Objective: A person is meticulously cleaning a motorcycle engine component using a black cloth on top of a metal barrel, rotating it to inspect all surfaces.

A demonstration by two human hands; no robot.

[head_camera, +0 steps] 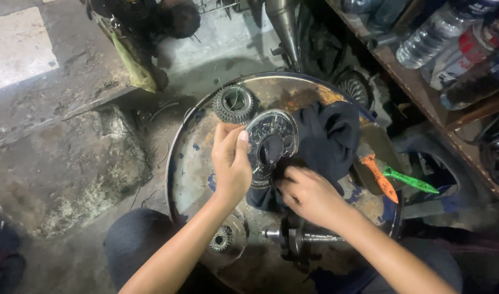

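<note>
Seen from above: a round, rusty metal tray [190, 163] with blue paint flecks, serving as the counter, set low over a grimy, cracked concrete floor [70, 163].

Near the tray's centre, tilted up on edge: a shiny round metal disc with a dark centre hole [271, 142]. Left hand [231, 162] clasped on the disc's left rim, thumb on the face, fingers curled behind. Right hand [309, 195] just below and right of the disc, clenched on a dark navy cloth [328, 139], pressing a fold of it against the disc's lower edge. Rest of the cloth heaped to the right of the disc, spread over the tray.

Just above and left of the disc, lying flat on the tray: a grey toothed sprocket cluster [234, 103]. Below the disc, at the tray's near rim: a smaller round hub with a toothed centre [223, 239] and, right of that, a dark metal shaft with a steel axle end [298, 237]. Right of the disc, past the cloth: an orange-handled tool [381, 178] and a green-handled tool [410, 181], crossing at the tray's right edge.

Far right of the disc, up high: a wooden shelf [418, 87] carrying clear plastic bottles [429, 38]. Above the disc, beyond the tray: a motorcycle's chrome exhaust pipe [285, 27] and a dark wheel. Dim workshop light, oily surfaces throughout.
</note>
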